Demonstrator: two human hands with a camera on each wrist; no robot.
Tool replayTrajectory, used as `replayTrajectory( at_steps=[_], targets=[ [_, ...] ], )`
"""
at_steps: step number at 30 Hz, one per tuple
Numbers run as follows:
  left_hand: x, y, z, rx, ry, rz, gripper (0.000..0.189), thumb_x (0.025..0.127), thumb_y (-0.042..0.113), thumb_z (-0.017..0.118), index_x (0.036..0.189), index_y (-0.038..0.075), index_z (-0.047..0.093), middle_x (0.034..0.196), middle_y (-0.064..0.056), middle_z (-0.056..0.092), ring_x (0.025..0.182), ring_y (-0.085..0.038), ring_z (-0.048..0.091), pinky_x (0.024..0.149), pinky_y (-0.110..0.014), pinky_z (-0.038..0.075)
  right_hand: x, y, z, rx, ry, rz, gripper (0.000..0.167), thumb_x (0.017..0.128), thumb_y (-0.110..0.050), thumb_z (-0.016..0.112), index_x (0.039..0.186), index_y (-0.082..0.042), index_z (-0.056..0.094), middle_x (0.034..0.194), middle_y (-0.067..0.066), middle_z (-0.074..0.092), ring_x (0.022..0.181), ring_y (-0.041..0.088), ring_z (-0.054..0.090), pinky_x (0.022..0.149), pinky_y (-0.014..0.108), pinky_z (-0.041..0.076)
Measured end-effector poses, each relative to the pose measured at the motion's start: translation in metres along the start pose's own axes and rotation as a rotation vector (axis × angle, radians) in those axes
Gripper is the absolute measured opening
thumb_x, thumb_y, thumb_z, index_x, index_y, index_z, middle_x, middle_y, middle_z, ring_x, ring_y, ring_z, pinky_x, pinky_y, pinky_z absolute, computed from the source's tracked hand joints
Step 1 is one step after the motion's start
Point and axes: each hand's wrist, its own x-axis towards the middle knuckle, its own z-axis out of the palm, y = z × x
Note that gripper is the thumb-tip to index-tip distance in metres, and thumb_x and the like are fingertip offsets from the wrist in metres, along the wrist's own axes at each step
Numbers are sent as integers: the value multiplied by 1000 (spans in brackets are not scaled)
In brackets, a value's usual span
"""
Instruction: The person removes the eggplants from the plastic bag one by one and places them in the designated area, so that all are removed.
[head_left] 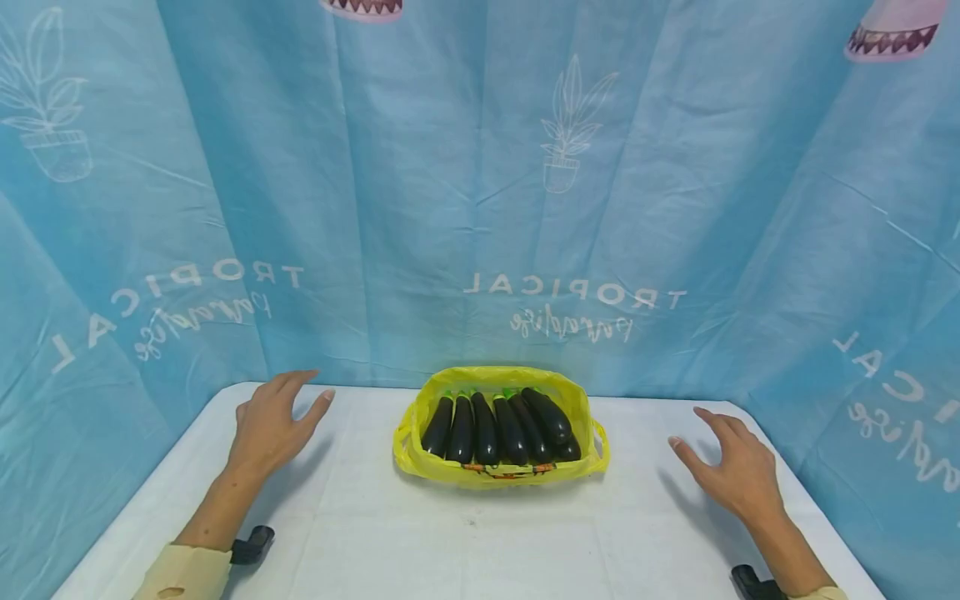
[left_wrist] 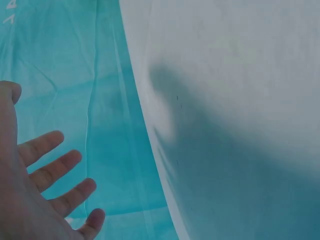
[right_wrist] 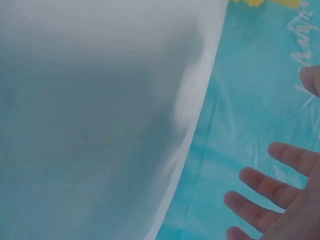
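Head view: we see left hand (head_left: pixel 272 427) and right hand (head_left: pixel 738 472) spread, holding nothing, flanking a yellow bag (head_left: pixel 442 470) that, if lifted unevenly, might spill its eggplants (head_left: pixel 486 431).

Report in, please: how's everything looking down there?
Left hand, right hand: both open, holding nothing. Eggplants lying in open yellow bag on white table. No obstruction visible between hands and bag.

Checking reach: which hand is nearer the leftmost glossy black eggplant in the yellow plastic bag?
Left. The left hand hovers left of the eggplant, outside the bag; the right hand hovers farther off, beyond the bag's right end.
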Motion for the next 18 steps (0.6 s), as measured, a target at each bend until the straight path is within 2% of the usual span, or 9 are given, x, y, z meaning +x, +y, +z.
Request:
replayTrajectory(
  at_steps=[10,18],
  targets=[
    [-1,10,3,-30,-34,-12,64,107,55,53,148,7,58,147,-26,56,136,-52,49,96,-78,34,-1,-13,-1,26,-21,13,74,95,-57,71,144,-2,61,140,31,57,126,52,54,97,77,41],
    [-2,19,3,-53,-67,-16,67,107,56,51,151,6,56,149,-26,55,138,-52,47,102,-79,32,-2,-24,-3,69,5,-28,67,96,-50,73,141,-2,63,138,29,59,125,51,55,95,76,40]
  ],
)
